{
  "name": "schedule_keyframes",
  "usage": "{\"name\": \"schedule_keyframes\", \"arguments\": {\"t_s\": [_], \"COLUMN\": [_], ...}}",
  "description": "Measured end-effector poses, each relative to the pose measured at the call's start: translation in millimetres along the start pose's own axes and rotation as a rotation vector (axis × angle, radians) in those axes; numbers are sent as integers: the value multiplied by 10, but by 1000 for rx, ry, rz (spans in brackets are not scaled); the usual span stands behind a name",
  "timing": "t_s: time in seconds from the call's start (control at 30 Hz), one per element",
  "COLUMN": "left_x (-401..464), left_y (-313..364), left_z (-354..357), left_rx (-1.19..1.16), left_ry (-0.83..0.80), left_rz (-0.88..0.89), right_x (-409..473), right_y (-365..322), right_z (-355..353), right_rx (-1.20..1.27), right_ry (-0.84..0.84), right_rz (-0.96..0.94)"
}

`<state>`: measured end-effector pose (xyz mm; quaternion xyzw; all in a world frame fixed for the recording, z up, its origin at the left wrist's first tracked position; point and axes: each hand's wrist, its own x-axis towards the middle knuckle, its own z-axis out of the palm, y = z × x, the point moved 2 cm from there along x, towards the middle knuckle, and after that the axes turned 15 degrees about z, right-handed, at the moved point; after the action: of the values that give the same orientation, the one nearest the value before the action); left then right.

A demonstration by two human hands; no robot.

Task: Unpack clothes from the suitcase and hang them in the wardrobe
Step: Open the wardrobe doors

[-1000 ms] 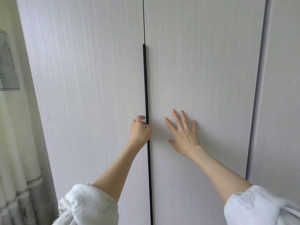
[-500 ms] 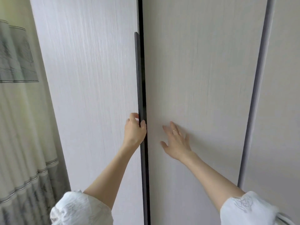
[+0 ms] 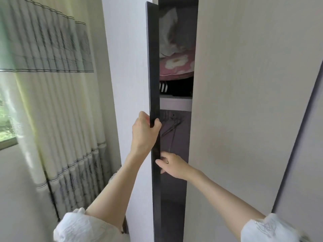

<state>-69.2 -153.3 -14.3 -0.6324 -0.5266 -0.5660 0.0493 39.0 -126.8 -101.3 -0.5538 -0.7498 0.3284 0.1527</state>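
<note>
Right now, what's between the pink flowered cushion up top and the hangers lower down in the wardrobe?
In the head view, a white shelf board separates the pink flowered cushion from the hangers; something dark with a striped edge lies under the cushion.

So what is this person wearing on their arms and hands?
Both forearms are bare. White fabric sleeves are bunched up near the elbows; the right sleeve carries a faint grey line drawing, the left sleeve looks plain. The right hand has a thin ring on one finger.
</note>
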Motion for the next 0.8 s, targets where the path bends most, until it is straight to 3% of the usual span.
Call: {"name": "schedule_keyframes", "arguments": {"t_s": [0.33,0.53,0.8], "left_x": [-300,-395,-467], "left_y": [-525,-1028,-1448], "left_z": [-1211,-1892,-2446], "left_rx": [55,83,174], "left_ry": [101,88,9], "left_rz": [-41,-45,-21], "right_x": [-221,-351,-134], "right_y": [-803,-1349,-1831], "right_z": [932,1602,2046], "right_rx": [-58,-121,-100], "right_ry": [-43,-148,-162], "right_rz": [-47,-98,-121]}}
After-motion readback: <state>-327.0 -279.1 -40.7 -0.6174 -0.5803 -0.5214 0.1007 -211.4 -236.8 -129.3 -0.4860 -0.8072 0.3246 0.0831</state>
